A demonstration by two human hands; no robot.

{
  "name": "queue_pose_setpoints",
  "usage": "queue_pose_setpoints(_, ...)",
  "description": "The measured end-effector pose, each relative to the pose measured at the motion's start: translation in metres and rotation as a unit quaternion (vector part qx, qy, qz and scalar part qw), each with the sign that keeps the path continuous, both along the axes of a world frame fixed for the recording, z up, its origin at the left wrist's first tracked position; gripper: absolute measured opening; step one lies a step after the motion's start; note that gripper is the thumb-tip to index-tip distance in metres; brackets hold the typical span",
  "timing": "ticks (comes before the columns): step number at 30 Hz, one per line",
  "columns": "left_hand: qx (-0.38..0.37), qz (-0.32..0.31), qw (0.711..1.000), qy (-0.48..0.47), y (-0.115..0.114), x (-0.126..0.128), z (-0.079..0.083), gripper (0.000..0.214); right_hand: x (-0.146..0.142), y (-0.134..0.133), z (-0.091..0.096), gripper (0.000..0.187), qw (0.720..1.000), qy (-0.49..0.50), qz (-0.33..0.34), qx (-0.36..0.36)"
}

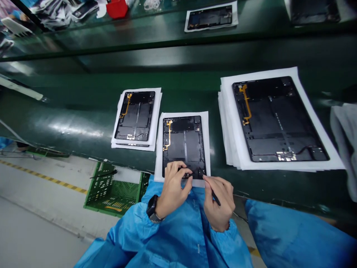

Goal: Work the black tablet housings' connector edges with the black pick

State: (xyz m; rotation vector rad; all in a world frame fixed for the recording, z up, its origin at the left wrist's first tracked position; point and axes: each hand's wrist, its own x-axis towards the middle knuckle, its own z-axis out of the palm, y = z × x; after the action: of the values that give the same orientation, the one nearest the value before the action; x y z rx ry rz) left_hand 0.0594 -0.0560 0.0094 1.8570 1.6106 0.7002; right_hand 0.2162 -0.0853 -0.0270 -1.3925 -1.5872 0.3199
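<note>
An open tablet back housing (176, 139), with an orange flex cable (169, 134) along its left side, lies on a white foam sheet (206, 149) in front of me. Over its lower edge my left hand (175, 184) curls, thumb and fingertips brought close together near the small board. Whatever is between those fingertips is too small to make out. My right hand (219, 201) grips a slim black pen-like tool (215, 199), its tip at the housing's lower right corner. The tool's exact kind is partly hidden by the fingers.
Stacked housings on foam sheets stand at left (136, 115) and right (279, 119). Another housing (210, 18) lies on the raised shelf, left of which is a red object (117, 9). A green crate (96, 186) sits below the bench edge. A blue sleeve (295, 230) is at right.
</note>
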Motion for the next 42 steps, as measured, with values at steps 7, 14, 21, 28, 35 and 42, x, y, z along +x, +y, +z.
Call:
queue_pose_setpoints(7, 0.067, -0.053, 0.996, 0.026, -0.007, -0.012, -0.007, 0.022, 0.001, 0.006, 0.011, 0.027, 1.000, 0.013, -0.026, -0.009)
queue_pose_setpoints(14, 0.103, -0.112, 0.985, 0.075, -0.011, -0.022, -0.011, 0.032, 0.010, 0.018, 0.022, 0.021, 0.999, 0.009, -0.015, -0.037)
queue_pose_setpoints(21, 0.084, 0.077, 0.990, 0.081, -0.006, -0.003, -0.008, 0.042, 0.012, 0.018, 0.023, 0.018, 0.998, 0.021, -0.025, -0.055)
queue_pose_setpoints(28, 0.066, 0.102, 0.985, 0.122, -0.003, 0.014, -0.013, 0.061, 0.012, 0.018, 0.024, 0.020, 0.998, 0.039, -0.016, -0.056)
queue_pose_setpoints(35, 0.057, 0.078, 0.981, 0.168, -0.003, 0.010, -0.014, 0.068, 0.013, 0.018, 0.024, 0.021, 0.998, 0.047, -0.003, -0.048)
queue_pose_setpoints(42, 0.049, 0.070, 0.980, 0.178, -0.004, 0.008, -0.014, 0.071, 0.021, 0.021, 0.027, 0.024, 0.999, 0.024, -0.004, -0.040)
